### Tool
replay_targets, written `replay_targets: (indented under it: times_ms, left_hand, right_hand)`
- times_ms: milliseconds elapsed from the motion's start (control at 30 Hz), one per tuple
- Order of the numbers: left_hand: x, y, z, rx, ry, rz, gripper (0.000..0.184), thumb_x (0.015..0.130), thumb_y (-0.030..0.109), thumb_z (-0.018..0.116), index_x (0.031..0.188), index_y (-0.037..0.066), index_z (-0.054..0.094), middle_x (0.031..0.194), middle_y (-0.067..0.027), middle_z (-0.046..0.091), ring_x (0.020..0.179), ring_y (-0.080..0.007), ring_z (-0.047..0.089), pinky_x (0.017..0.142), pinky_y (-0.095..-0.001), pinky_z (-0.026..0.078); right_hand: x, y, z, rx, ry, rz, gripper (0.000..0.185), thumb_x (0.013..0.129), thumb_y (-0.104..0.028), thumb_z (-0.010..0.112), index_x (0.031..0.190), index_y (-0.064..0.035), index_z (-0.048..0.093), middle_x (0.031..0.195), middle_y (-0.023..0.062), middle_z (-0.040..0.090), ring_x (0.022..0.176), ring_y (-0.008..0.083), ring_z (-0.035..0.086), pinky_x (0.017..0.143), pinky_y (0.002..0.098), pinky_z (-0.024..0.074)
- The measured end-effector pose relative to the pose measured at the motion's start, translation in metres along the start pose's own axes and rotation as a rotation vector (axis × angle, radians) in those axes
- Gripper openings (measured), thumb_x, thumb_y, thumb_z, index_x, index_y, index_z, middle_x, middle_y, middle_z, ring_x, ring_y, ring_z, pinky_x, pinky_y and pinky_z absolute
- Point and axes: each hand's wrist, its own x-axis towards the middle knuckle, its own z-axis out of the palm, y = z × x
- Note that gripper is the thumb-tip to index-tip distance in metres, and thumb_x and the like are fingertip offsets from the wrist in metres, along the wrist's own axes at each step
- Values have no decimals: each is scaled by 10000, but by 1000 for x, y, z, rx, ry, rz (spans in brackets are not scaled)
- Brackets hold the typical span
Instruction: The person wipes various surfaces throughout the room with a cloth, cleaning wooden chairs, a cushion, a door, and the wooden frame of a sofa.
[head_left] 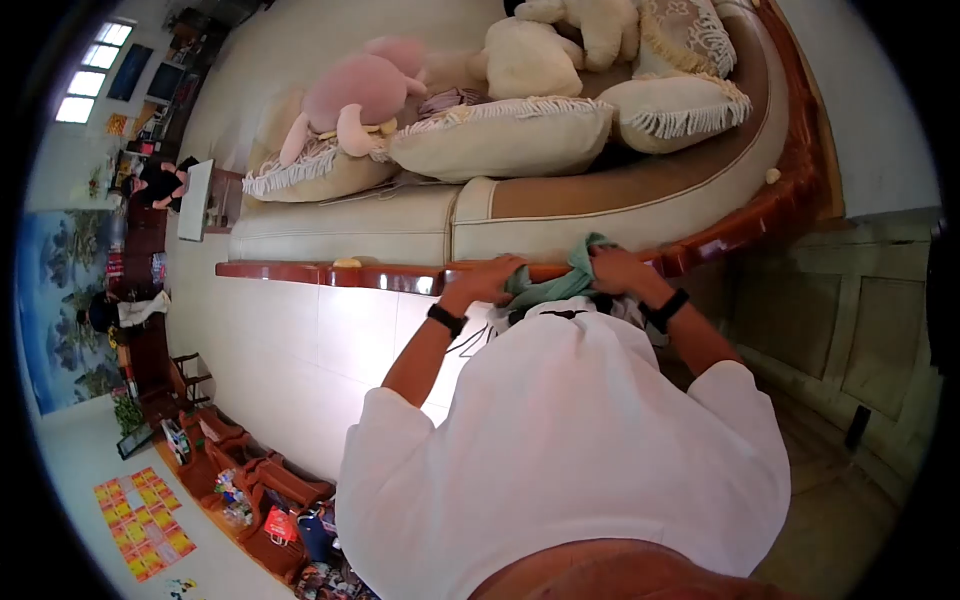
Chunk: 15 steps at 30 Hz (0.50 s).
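A green cloth is bunched between my two hands, close to the sofa's polished wooden edge. My left hand has its fingers closed on the cloth's left end. On the other side, my right hand grips the right part, where a fold sticks up against the sofa seat. Parts of the fingers are hidden by the cloth. Both wrists wear a black band. My white shirt covers much of the lower view.
Fringed cushions, a pink plush toy and cream plush toys lie on the sofa. A panelled green door stands at right. Wooden chairs line the lower left. Two people are at the far left.
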Motion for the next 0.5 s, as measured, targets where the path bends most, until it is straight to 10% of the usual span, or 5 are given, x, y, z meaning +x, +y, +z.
replay_targets:
  times_ms: [300,500]
  left_hand:
    - [166,135,10,-182,-260,167,556,799,114,668,1333,59,520,1184,-195,619,1114,-369,576,976,-431,444]
    - [239,190,54,-115,-90,229,628,852,364,696,1341,22,500,1191,-244,627,1065,-404,607,902,-442,482]
  right_hand:
    - [-144,82,4,-280,385,308,362,847,-187,572,1181,-70,653,1330,151,535,1286,335,460,1109,558,266]
    - [-195,173,33,-214,557,468,473,801,-206,667,1245,-48,624,1427,175,453,1358,323,387,1148,617,175]
